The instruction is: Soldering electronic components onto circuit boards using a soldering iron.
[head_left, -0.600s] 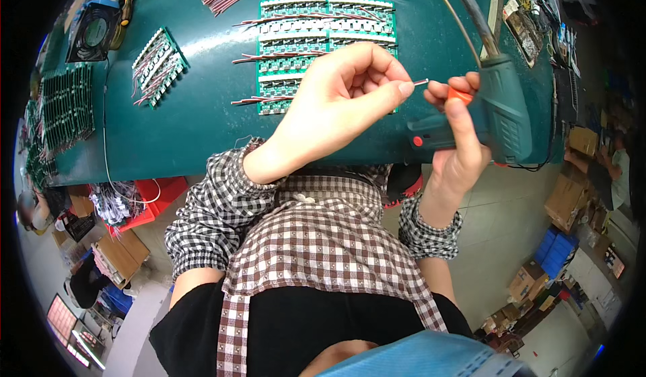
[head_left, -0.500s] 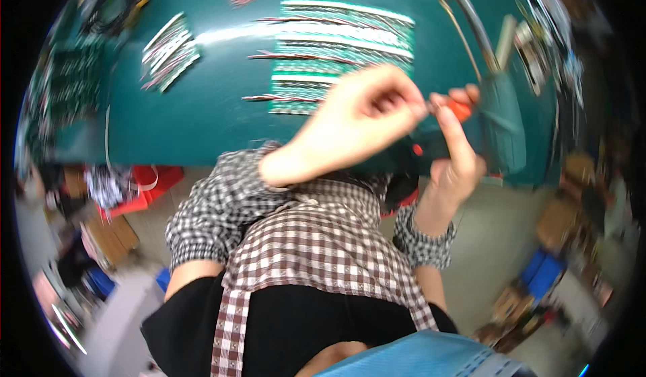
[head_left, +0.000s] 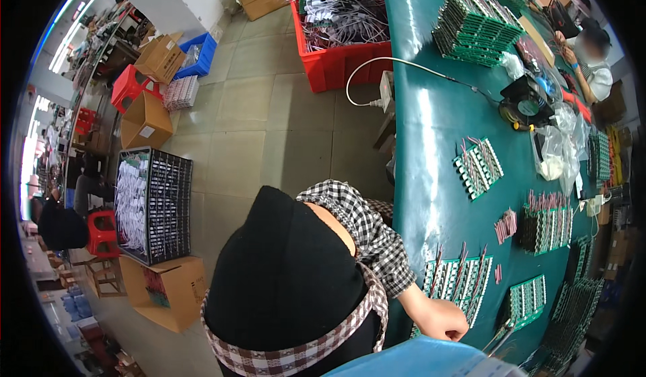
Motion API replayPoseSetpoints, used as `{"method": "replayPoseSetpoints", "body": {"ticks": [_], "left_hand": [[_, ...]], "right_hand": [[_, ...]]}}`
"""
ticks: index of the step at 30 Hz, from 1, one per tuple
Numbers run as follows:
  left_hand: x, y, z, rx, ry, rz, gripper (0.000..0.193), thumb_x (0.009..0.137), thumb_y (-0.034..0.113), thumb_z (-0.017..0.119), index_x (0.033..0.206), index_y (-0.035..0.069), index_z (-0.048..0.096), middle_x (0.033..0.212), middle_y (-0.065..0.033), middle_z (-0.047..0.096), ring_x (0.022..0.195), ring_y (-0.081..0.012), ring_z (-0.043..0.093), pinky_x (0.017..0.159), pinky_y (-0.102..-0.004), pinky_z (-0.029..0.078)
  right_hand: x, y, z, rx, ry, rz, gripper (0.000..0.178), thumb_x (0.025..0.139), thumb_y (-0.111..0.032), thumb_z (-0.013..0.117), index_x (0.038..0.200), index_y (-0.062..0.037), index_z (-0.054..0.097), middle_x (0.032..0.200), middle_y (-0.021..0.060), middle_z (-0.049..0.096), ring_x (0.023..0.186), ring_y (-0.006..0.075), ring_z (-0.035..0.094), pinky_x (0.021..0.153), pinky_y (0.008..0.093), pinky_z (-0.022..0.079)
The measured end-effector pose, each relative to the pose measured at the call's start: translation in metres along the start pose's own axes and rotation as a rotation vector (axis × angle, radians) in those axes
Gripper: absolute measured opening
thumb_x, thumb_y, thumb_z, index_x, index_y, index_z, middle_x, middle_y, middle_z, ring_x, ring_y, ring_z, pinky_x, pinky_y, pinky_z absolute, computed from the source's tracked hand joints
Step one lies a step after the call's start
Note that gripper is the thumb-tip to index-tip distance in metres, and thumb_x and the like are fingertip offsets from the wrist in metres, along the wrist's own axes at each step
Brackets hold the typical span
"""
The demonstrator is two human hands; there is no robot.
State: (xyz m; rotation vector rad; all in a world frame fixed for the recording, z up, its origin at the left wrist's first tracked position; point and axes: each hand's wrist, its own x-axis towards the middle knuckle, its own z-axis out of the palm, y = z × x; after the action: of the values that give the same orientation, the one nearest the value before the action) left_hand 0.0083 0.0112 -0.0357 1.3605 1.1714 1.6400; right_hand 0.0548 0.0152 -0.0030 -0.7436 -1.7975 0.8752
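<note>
My left hand (head_left: 441,318), in a checked sleeve, is low in the picture over the near end of a panel of green circuit boards (head_left: 465,277). Its fingers are curled in; whatever they may hold is hidden. Dark red wires lie in rows across that panel and stick out past its edge. My right hand is out of sight. Just right of the panel lie a few short pink wires (head_left: 498,274), and farther off a bundle of pink wires (head_left: 505,225). Another green board panel (head_left: 527,301) is right of my left hand.
On the green table (head_left: 431,195) are a wired board panel (head_left: 478,168), board stacks (head_left: 474,27) (head_left: 548,225), a black coiled device (head_left: 528,104) and plastic bags (head_left: 562,145). A white cable (head_left: 404,59) crosses the edge near a red bin (head_left: 346,67). A person (head_left: 592,61) sits across.
The view has swung far to the left, bringing in the floor and bins. My right hand and the orange-red object at its fingers have left the picture. My left hand now appears lower.
</note>
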Motion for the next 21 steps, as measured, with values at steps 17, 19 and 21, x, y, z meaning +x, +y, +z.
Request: {"method": "replayPoseSetpoints", "body": {"ticks": [17,19,21], "left_hand": [[0.008,0.0,-0.002,-0.116,-0.005,0.013,0.032,0.075,0.034,0.063,0.07,0.002,0.059,0.068,-0.0092,0.06,0.063,-0.0233,0.059,0.054,-0.0359,0.043],[0.007,-0.001,0.002,-0.115,0.01,0.031,0.027,0.074,0.029,0.062,0.07,0.002,0.059,0.068,-0.009,0.06,0.063,-0.0231,0.059,0.054,-0.0358,0.044],[0.004,0.003,0.003,-0.116,0.001,0.019,0.024,0.074,0.026,0.062,0.071,0.003,0.059,0.068,-0.0088,0.06,0.064,-0.0228,0.059,0.054,-0.0357,0.044]], "right_hand": [[0.019,0.063,-0.052,0.243,0.138,0.206,0.057,0.091,-0.048,0.044,0.115,0.0033,0.052,0.105,0.0112,0.056,0.094,0.0216,0.056,0.083,0.0336,0.043],[0.017,0.066,-0.059,0.269,0.158,0.237,0.057,0.091,-0.048,0.045,0.115,0.003,0.051,0.104,0.0108,0.056,0.093,0.0214,0.056,0.083,0.0333,0.044],[0.016,0.07,-0.066,0.297,0.174,0.269,0.056,0.091,-0.047,0.045,0.115,0.0027,0.051,0.103,0.0104,0.056,0.092,0.0212,0.056,0.082,0.0331,0.044]]}}
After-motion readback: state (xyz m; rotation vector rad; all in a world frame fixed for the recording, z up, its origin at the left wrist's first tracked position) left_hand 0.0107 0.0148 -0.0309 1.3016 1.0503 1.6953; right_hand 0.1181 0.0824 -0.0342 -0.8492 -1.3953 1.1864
